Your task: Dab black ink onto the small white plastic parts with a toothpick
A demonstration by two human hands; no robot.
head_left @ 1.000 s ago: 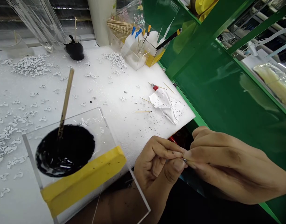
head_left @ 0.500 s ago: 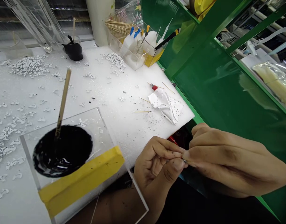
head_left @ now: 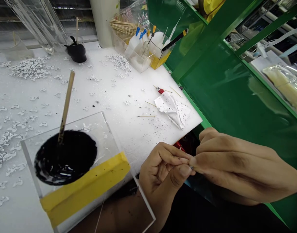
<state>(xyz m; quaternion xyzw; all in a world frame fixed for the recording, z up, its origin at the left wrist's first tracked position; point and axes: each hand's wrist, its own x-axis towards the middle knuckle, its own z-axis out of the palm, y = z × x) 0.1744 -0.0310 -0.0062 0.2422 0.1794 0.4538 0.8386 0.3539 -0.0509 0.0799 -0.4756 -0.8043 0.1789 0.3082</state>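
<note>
My left hand (head_left: 166, 174) and my right hand (head_left: 235, 165) meet at the fingertips, off the front right corner of the white table. Between them shows a sliver of a small dark-and-light piece (head_left: 191, 167), mostly hidden by the fingers. The left thumb and forefinger pinch it, and the right fingertips close on its other side. Left of the hands, a clear acrylic plate (head_left: 107, 136) carries a pool of thick black paste (head_left: 75, 155). A wooden stick (head_left: 66, 103) stands tilted in the paste. Yellow tape (head_left: 90, 187) crosses the plate.
Small bone-shaped pieces (head_left: 29, 68) lie heaped and scattered over the white table (head_left: 124, 126). A crumpled white cloth (head_left: 170, 108) and thin sticks rest near its right edge. Behind stand a black-coated cup (head_left: 76, 53) and a clear organizer box (head_left: 141, 63). A green panel (head_left: 235, 97) borders the right.
</note>
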